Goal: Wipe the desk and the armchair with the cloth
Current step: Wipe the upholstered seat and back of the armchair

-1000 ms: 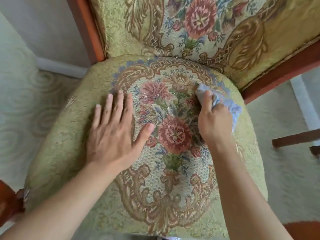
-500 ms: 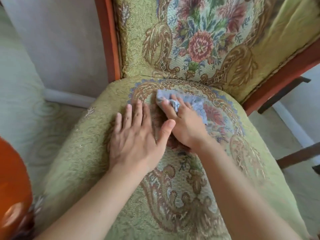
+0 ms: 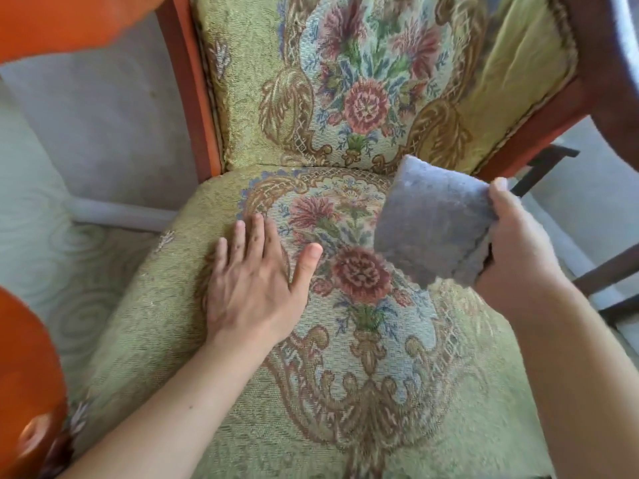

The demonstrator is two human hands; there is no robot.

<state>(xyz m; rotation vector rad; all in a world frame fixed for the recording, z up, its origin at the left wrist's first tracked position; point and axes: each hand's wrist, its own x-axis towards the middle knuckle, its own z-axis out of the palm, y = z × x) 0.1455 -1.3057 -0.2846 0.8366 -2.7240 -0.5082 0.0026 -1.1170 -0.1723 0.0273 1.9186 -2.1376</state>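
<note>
The armchair has a green floral tapestry seat [image 3: 345, 357] and backrest [image 3: 363, 81] in an orange-brown wooden frame [image 3: 193, 91]. My left hand [image 3: 252, 281] lies flat on the seat's left half, fingers straight and thumb spread. My right hand [image 3: 518, 250] holds the blue-grey cloth [image 3: 432, 223] lifted above the seat's right side. The cloth is folded flat and hangs toward the backrest, with my thumb at its upper right corner. The fingers behind it are hidden.
A wooden armrest [image 3: 24, 375] juts in at the lower left, and another orange wooden part [image 3: 69, 22] fills the top left. A dark wooden piece [image 3: 615, 63] curves in at the top right. Pale patterned carpet [image 3: 41, 236] and a wall skirting [image 3: 117, 212] lie left of the chair.
My right hand has lifted the cloth off the seat and swung it to the right. The left hand stays flat on the seat.
</note>
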